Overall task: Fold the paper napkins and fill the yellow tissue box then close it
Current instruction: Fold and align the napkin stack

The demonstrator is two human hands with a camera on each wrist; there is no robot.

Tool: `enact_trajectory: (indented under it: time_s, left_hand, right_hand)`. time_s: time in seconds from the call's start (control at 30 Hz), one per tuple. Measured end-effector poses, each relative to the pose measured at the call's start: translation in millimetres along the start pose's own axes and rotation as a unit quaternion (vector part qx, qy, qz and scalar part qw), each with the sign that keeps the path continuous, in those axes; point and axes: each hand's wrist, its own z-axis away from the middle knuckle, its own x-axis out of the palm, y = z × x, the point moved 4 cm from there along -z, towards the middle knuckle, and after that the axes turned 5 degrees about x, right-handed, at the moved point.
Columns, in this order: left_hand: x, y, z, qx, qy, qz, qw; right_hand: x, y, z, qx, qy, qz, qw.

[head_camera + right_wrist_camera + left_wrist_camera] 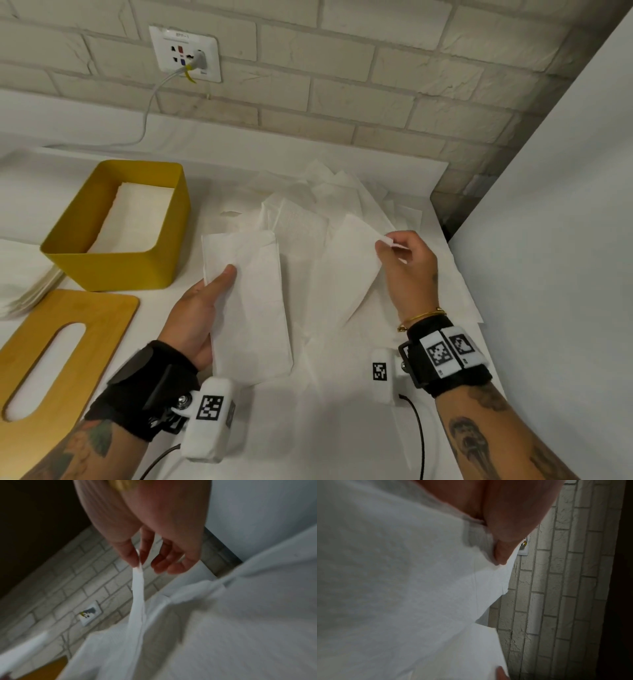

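Observation:
The open yellow tissue box (102,270) stands at the left with folded white napkins (133,219) inside. Its wooden lid (113,311), with an oval slot, lies flat in front of it. My left hand (202,308) holds a folded white napkin (257,308) above the table, thumb on top; the same napkin (402,588) fills the left wrist view. My right hand (404,270) pinches the corner of another napkin (346,270) between thumb and forefinger and lifts it off the pile; that napkin (138,595) hangs from the fingertips (132,559) in the right wrist view.
Loose unfolded napkins (308,205) lie spread over the white table (342,428). Another stack of napkins (24,291) sits at the far left edge. A brick wall (376,85) with a socket and plugged cable (186,56) runs behind. A white panel (548,240) stands on the right.

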Motion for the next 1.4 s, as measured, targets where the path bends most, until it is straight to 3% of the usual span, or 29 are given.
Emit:
enact_trajectory:
  time_s: [0.1,0.23,0.37,0.43,0.6,0.8,0.97,1.27,1.4]
  left_hand:
    - [2,7,-6,0.008,0.003,0.008,1.0]
    - [12,14,-14,0.013,-0.005,0.021,1.0]
    - [30,13,-15,0.005,-0.044,0.031,0.999]
    - [38,9,-14,-0.01,-0.064,0.041,0.997]
    - [58,-5,-4,-0.029,-0.122,0.021,0.992]
    - [65,-12,3,-0.042,-0.138,0.039,0.989]
    - [67,-18,6,-0.048,-0.143,0.042,0.988]
    - [63,-13,5,-0.046,-0.139,0.03,0.989]
    - [52,-6,-5,-0.03,-0.116,0.038,0.992]
  right_hand:
    - [-3,-38,17,-0.046,-0.076,-0.105,0.991]
    - [-6,-84,41,-0.065,-0.196,-0.155,0.966]
    - [-1,-106,54,-0.024,-0.294,-0.236,0.926]
    - [9,-102,51,-0.002,-0.282,-0.24,0.929]
    - [41,-66,38,0.034,-0.183,-0.141,0.972]
    - [54,-43,36,0.025,-0.133,-0.061,0.989]
    - [55,-38,37,0.019,-0.102,-0.068,0.992]
    - [54,-33,48,0.063,-0.107,-0.083,0.989]
    - [54,-23,71,0.113,-0.186,-0.106,0.97]
